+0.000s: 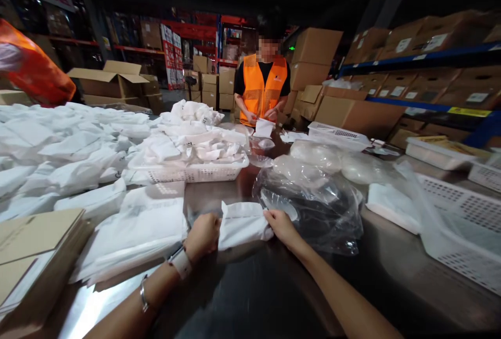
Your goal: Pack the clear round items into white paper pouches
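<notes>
Crumpled white fabric-like pouch (243, 227) in hand, contents hidden.

It's out over the dark shiny metal worktop (235, 297), nearer the near edge (which is cut off by the frame), and I can't tell if it's touching the surface. Right hand (279, 226) has thumb and fingers pinched together on the pouch's right end. Left hand (203, 232) is balled up against the other end, fingertips tucked out of sight, so no clue if it's really gripping. Towards the left edge there's a stack of flat white sheets (136, 229). Just past the right hand, glare muddles a clear crinkly plastic bag (332, 219). By the right edge, a white perforated plastic basket (442, 240) runs out of frame.
</notes>
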A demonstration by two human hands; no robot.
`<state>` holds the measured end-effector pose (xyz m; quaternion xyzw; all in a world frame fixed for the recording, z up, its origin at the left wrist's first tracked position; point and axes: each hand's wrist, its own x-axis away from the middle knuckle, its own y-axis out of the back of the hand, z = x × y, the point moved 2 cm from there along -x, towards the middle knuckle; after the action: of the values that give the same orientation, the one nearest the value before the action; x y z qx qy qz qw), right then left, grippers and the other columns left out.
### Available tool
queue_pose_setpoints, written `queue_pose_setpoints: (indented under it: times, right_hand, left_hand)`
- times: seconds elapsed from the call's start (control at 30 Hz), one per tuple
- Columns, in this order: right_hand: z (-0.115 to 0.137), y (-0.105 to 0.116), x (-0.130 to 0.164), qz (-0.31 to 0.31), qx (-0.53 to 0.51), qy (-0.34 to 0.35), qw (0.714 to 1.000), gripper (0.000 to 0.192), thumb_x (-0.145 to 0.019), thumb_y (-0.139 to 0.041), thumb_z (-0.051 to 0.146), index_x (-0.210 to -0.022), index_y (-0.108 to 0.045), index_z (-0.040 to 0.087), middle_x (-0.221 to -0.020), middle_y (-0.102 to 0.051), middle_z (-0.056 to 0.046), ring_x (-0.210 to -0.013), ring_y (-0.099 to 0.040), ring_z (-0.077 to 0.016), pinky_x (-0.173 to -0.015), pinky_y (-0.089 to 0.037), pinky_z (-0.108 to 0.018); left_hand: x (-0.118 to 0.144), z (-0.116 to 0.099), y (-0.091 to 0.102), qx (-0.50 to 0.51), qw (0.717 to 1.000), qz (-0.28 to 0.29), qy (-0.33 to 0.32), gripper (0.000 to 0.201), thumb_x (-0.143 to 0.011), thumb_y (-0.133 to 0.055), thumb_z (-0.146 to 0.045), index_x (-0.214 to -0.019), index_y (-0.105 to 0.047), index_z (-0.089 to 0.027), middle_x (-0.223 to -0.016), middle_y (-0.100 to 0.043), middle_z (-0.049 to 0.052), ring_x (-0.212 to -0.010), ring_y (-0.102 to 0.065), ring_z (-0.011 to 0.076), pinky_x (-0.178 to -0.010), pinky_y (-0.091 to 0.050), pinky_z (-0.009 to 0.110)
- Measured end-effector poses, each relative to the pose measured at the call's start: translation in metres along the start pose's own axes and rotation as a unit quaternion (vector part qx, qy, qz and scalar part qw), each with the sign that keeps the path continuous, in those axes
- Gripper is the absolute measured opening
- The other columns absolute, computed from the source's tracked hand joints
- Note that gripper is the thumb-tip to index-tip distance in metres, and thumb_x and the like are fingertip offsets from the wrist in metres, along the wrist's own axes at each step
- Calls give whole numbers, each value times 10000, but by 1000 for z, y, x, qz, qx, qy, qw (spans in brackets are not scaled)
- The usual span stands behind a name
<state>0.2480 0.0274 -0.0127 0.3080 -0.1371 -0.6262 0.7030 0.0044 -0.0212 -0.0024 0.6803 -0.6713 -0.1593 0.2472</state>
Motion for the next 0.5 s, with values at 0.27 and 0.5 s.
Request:
queue_pose_setpoints:
  times: [0.27, 0.5]
  right_hand:
    - [11, 3, 1, -4, -30, -1, 1000, 445, -724, -428, 592, -500, -366, 212, -502, -348, 33, -523, -326, -116, -502, -240, -252]
    - [21, 11, 7, -86, -80, 11, 993, 534, -768, -406, 696, -555, -383, 207, -520, -366, 31, -526, -354, -120, -489, -292, -249]
  left_hand:
    - [2, -10, -14, 202, 976, 71, -35, 461, -705, -630, -550, -912, -619, -139, -811, -667, 70, -779, -619, 237, -650, -475, 295]
    - [24, -25, -23, 466, 875, 133, 16, 507, -613, -747, -348, -1046, -546, -177, -975, -672, 60, -802, -642, 203, -675, -493, 281]
